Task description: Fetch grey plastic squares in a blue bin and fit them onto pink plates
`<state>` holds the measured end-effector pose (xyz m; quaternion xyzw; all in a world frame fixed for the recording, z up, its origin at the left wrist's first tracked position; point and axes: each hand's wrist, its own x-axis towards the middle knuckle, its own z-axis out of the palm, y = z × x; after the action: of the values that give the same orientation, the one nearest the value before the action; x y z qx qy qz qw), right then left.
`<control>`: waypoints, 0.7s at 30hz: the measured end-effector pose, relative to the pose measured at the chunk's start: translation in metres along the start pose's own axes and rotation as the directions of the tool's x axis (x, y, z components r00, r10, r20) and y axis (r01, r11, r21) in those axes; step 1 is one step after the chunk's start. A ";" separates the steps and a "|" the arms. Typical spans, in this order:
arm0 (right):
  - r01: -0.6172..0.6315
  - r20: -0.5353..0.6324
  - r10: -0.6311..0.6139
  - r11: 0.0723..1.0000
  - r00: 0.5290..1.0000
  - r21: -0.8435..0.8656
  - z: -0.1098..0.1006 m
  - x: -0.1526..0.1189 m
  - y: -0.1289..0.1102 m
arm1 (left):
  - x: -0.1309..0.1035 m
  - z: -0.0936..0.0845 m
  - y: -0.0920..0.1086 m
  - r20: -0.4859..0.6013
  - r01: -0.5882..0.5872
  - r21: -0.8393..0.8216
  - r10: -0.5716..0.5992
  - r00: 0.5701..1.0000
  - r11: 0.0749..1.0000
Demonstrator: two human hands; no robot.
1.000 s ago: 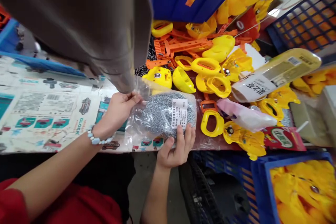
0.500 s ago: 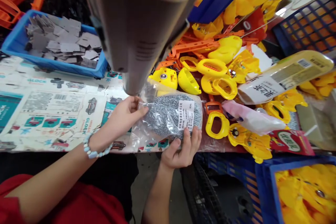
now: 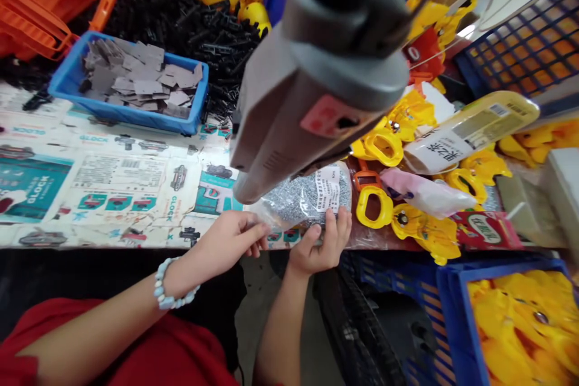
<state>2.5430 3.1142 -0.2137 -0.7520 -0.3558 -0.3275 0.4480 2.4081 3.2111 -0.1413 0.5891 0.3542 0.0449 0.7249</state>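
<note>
A clear plastic bag of small screws, with a white printed label, lies at the table's front edge. My left hand pinches the loose plastic at the bag's left end between thumb and fingers. At the lower right, my right hand has its curled fingers on the bag beside the label, thumb underneath. Over the bag hangs a grey electric screwdriver, tip down, which hides the bag's upper part. A bead bracelet circles my left wrist.
A blue tray of flat metal plates stands at the left, before a heap of black parts. Yellow plastic shells and a drink bottle lie to the right. Below them stands a blue crate of yellow parts.
My view has shifted, and the screwdriver appears farther right, covering more of the bag. My left hand has drawn the bag's loose end toward the table's front edge. My right hand stays on the bag.
</note>
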 end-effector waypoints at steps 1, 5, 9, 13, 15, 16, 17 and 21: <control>0.002 -0.001 -0.002 1.000 1.000 0.005 0.000 0.000 0.000 | 0.000 0.000 -0.001 0.008 0.010 -0.038 -0.009 1.000 0.999; -0.002 0.003 0.002 1.000 1.000 0.005 0.000 0.000 -0.001 | 0.000 -0.001 -0.006 0.048 0.080 -0.167 -0.073 0.996 0.983; -0.002 -0.018 0.002 1.000 1.000 0.013 0.001 0.000 0.000 | -0.003 -0.003 -0.006 0.014 0.050 -0.146 -0.048 0.999 0.988; 0.000 -0.035 0.001 1.000 0.999 0.013 0.002 -0.001 0.000 | -0.003 -0.006 -0.008 0.016 -0.002 -0.063 0.003 1.000 0.998; 0.000 -0.035 0.000 1.000 0.999 -0.001 0.001 -0.001 0.000 | -0.002 -0.007 -0.012 0.029 -0.007 -0.061 0.009 1.000 0.998; 0.001 -0.031 -0.002 1.000 1.000 -0.008 0.001 -0.001 0.000 | -0.002 -0.008 -0.013 0.036 -0.007 -0.073 0.009 0.999 0.997; 0.003 -0.028 -0.003 1.000 1.000 -0.012 0.001 -0.001 0.000 | -0.002 -0.008 -0.014 0.040 -0.008 -0.091 0.011 0.999 0.996; 0.011 -0.030 -0.011 1.000 0.999 -0.018 0.000 0.000 0.001 | -0.003 -0.010 -0.013 -0.004 0.016 -0.185 -0.017 1.000 0.983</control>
<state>2.5436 3.1138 -0.2145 -0.7489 -0.3502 -0.3444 0.4448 2.3954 3.2142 -0.1519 0.5159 0.3557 0.0733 0.7759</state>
